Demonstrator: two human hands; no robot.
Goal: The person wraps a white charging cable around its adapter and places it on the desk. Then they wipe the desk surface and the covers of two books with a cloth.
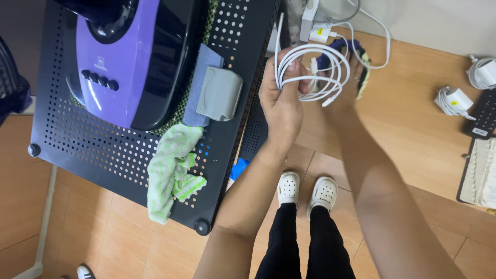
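My left hand (281,98) grips a coil of white cable (330,64), pinching the loops between thumb and fingers. Past the coil, my right hand (347,85) holds the loops from the far side, its fingers mostly hidden behind them. A dark blue and pale cloth (361,64) is under or in my right hand; I cannot tell which. The cable's loose end runs up toward white plugs (316,31) near the wall. Both hands are above the wooden floor, just right of a black perforated shelf (129,155).
On the shelf sit a purple and black appliance (129,57), a grey clip-like device (219,93) on a blue cloth, and a green striped rag (173,165). Two bundled white chargers (454,101) and a dark flat object (480,165) lie on the floor at right.
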